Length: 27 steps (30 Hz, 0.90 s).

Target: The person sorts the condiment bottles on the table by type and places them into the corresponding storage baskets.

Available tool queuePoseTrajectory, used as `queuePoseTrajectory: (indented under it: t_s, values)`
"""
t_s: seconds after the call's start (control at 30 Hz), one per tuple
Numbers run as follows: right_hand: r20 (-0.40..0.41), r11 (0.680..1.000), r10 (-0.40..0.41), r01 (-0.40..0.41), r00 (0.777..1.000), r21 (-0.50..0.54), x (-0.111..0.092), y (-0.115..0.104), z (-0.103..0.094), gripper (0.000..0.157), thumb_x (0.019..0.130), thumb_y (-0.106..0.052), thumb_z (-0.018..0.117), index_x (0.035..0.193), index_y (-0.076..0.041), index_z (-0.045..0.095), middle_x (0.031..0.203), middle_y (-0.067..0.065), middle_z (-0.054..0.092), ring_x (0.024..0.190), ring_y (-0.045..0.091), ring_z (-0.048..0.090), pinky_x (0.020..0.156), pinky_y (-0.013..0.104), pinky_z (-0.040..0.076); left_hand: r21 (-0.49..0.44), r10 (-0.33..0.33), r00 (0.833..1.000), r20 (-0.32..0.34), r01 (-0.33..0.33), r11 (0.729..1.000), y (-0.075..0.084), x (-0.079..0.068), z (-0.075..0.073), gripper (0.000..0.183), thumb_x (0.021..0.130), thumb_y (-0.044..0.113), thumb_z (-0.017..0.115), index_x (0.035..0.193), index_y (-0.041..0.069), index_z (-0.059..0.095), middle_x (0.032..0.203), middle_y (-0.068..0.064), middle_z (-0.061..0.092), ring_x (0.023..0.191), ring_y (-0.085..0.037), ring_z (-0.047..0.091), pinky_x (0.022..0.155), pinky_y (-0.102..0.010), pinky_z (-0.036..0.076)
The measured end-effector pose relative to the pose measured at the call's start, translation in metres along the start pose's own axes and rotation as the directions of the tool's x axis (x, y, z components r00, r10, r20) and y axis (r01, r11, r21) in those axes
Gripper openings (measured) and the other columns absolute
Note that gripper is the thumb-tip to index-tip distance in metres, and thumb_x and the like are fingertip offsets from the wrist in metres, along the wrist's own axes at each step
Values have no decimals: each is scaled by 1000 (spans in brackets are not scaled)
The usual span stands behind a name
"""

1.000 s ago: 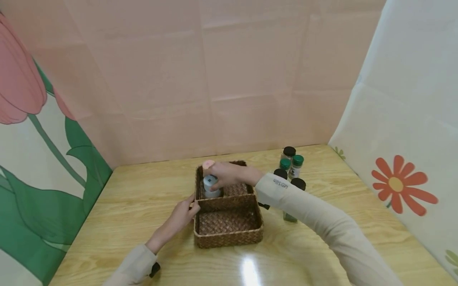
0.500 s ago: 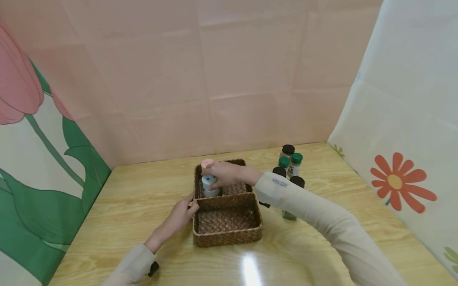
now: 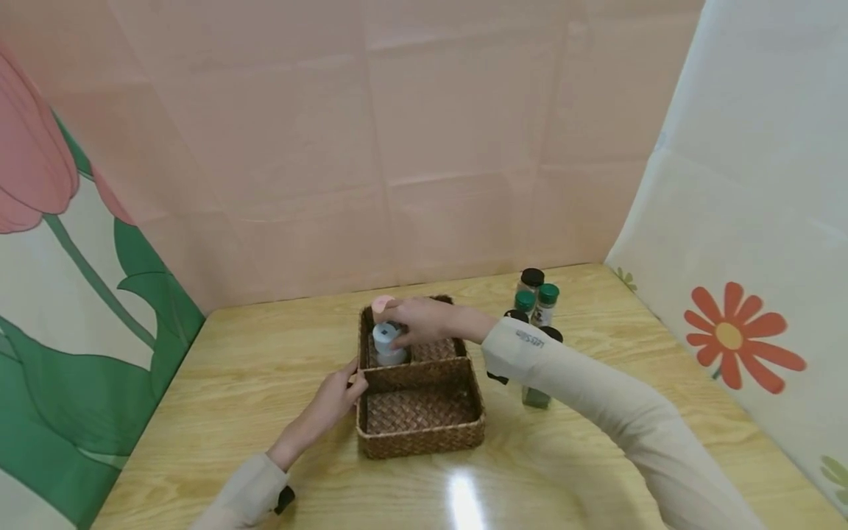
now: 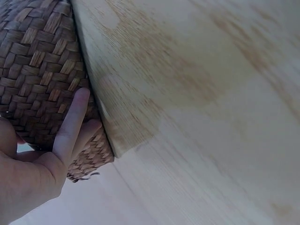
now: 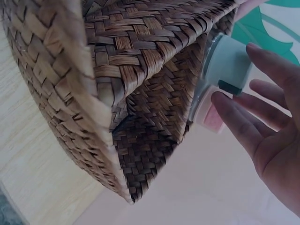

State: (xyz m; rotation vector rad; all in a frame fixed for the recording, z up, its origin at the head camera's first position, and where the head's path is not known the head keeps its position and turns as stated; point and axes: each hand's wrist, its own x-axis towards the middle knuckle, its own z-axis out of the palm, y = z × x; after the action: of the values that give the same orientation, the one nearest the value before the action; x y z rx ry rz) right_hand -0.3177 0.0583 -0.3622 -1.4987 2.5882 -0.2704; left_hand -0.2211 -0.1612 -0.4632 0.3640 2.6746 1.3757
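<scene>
A brown woven basket (image 3: 420,443) with a divider stands on the table. In its far left part are a light blue-capped container (image 3: 389,356) and a pink-capped container (image 3: 382,303). My right hand (image 3: 427,322) reaches over the basket to them. In the right wrist view its fingers spread loosely around the blue cap (image 5: 227,61), with one fingertip beside the pink cap (image 5: 213,118); firm contact cannot be made out. My left hand (image 3: 331,399) rests against the basket's left side, thumb at the rim. The left wrist view shows its extended fingers (image 4: 70,124) touching the woven wall.
Right of the basket stand several spice jars, among them a green-capped jar (image 3: 547,296) and a black-capped jar (image 3: 532,278). My right sleeve (image 3: 596,397) partly hides them. The near basket compartment (image 3: 424,411) shows its bare woven floor. A pink backdrop (image 3: 397,147) hangs behind the table.
My right forearm and wrist have shifted slightly to the right, and the fingers look looser around the blue cap. The left hand and the basket stay in place.
</scene>
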Motion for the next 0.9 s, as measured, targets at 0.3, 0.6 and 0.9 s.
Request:
queuePoseTrajectory:
  t_s: [0.3, 0.6, 0.9]
  values:
    - [-15, 996, 69, -68, 998, 59, -12, 6, -8, 46, 96, -31, 67, 137, -13, 58, 133, 6, 56, 109, 22, 61, 86, 36, 51, 6, 24, 1000, -10, -24, 1000, 1, 0, -1, 56, 104, 18, 44, 154, -3, 29, 51, -1, 43, 55, -22, 57, 51, -33, 49]
    - [-7, 996, 83, -82, 997, 36, -27, 15, -10, 49, 98, -30, 64, 141, -9, 55, 134, 13, 56, 111, 22, 59, 91, 41, 49, 6, 13, 1000, 10, -13, 1000, 1, -3, -2, 57, 105, 18, 42, 154, -5, 25, 49, -2, 42, 45, -14, 42, 45, -28, 41]
    - [-3, 994, 109, -109, 994, 29, -38, 21, -17, 54, 99, -40, 60, 142, -10, 53, 137, 10, 55, 113, 21, 59, 93, 39, 49, 9, 10, 1000, -8, -10, 1000, 0, -1, -1, 56, 105, 18, 42, 154, -3, 28, 47, -2, 41, 43, -10, 32, 43, -26, 36]
